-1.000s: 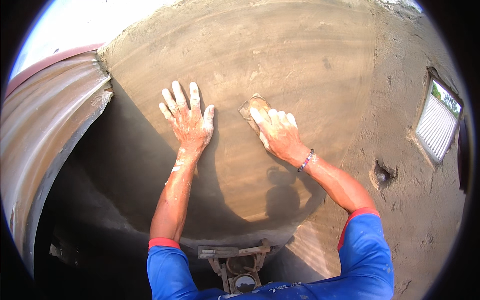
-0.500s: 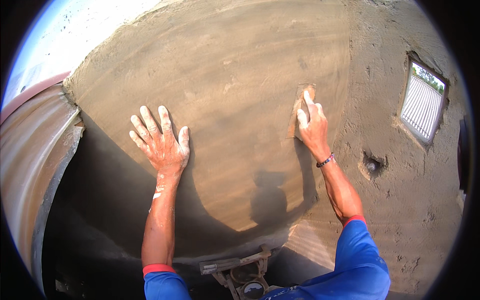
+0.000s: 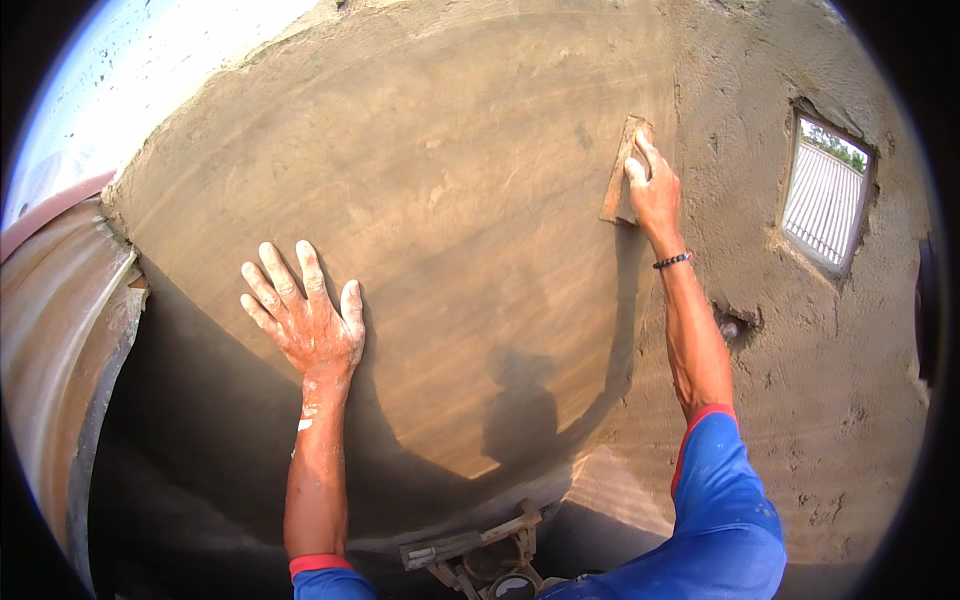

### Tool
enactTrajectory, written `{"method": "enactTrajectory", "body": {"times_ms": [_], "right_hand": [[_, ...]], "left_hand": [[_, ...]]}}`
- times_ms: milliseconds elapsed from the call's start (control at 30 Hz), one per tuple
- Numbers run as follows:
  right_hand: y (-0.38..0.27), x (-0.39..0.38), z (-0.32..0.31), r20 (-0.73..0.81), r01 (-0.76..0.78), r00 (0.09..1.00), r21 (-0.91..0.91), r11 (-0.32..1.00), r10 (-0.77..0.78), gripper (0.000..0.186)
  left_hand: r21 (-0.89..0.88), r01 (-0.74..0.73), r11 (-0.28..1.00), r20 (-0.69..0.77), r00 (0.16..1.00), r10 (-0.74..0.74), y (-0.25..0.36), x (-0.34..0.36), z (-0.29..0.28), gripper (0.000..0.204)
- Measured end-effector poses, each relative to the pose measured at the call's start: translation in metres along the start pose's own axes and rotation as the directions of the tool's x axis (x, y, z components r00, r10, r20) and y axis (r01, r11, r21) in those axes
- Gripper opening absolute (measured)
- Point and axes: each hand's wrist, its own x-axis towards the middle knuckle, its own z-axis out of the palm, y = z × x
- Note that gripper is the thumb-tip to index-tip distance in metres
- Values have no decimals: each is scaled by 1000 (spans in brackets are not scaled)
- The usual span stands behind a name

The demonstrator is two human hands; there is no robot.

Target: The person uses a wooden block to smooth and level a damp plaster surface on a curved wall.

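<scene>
My left hand (image 3: 318,318) lies against the plastered wall (image 3: 440,200) with its fingers spread and whitish plaster on the skin. My right hand (image 3: 655,195) reaches higher up, close to the corner with the right-hand wall. It grips a flat wooden float (image 3: 619,185), a narrow board held nearly upright with its face to the plaster. The fingers lie over the board and hide part of it, and the grip behind the hand cannot be made out. A dark beaded bracelet (image 3: 672,260) circles my right wrist.
The rough right-hand wall (image 3: 790,400) has a small window opening (image 3: 826,195) and a hole (image 3: 735,325). A rusty corrugated metal sheet (image 3: 60,330) curves along the left. Below stands a wooden frame (image 3: 470,540) with round containers. My shadow falls across the plaster.
My right hand has carried the float up and to the right, toward the corner. The left hand appears slightly lower and further left, with the whole view shifted a little.
</scene>
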Motion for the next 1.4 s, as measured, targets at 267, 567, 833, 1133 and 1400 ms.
{"method": "enactTrajectory", "body": {"times_ms": [267, 567, 833, 1133, 1400], "right_hand": [[-182, 19, 14, 168, 596, 789, 27, 803, -591, 47], [-3, 139, -1, -58, 13, 998, -53, 998, -16, 43], [-113, -28, 16, 198, 351, 907, 137, 926, -372, 50], [-352, 10, 61, 53, 641, 761, 94, 762, -647, 40], [-248, -24, 36, 139, 733, 655, 120, 669, -743, 49]], "left_hand": [[44, 26, 999, 24, 999, -28, -10, -2, -2, 73], [63, -3, 998, -16, 1000, 4, -48, 42, -15, 72], [142, 151, 978, -98, 986, -137, -65, 61, -14, 77], [42, 148, 988, -73, 987, -145, -65, 56, -16, 77], [89, 324, 942, -71, 945, -319, -99, -21, -21, 85]]}}
